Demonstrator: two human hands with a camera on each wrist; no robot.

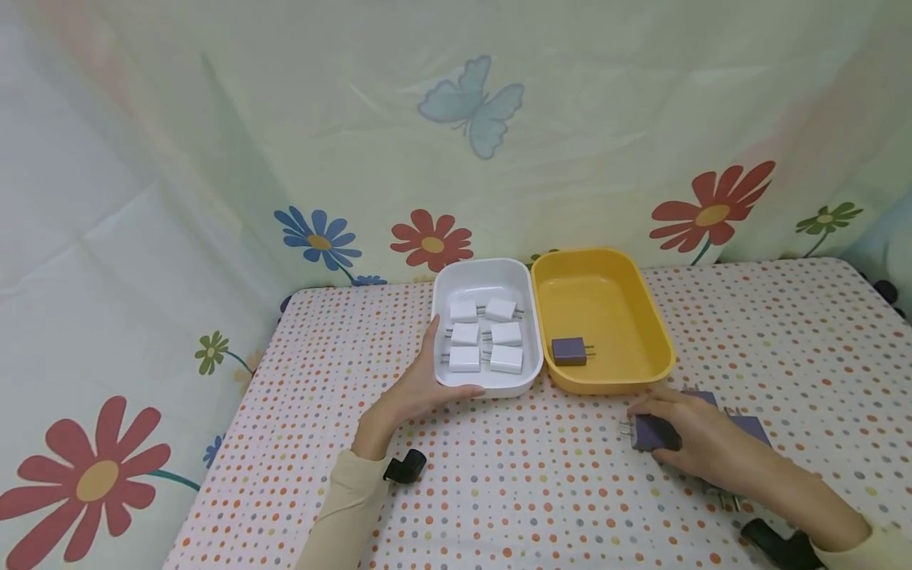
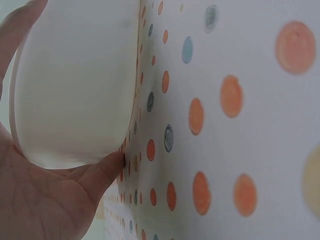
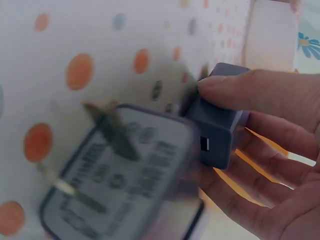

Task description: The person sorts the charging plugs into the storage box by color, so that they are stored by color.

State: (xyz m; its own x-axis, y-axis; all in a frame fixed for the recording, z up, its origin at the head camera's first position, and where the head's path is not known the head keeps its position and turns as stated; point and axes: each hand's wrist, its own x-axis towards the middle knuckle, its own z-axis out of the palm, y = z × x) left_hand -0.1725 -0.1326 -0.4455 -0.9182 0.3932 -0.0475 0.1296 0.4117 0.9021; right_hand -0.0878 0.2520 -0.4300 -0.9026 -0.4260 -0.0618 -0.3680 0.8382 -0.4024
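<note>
My left hand (image 1: 416, 384) rests against the near left corner of a white tray (image 1: 530, 378), thumb and fingers spread straight along its outside; the tray's wall (image 2: 80, 90) fills much of the left wrist view. Inside lie several white charger plugs (image 1: 465, 359). At front right, my right hand (image 1: 694, 435) pinches a purple charger (image 1: 644, 433) between thumb and fingers, its prongs pointing left. The charger's port side (image 3: 212, 135) shows in the right wrist view. More purple chargers (image 1: 751, 429) lie under and behind that hand, partly hidden.
Touching the white tray on its right stands a yellow tray (image 1: 613, 313) with one purple charger (image 1: 568, 351) near its left front corner. A dotted cloth (image 1: 499, 491) covers the table. Flowered curtain (image 1: 570, 158) hangs along the back and left edges.
</note>
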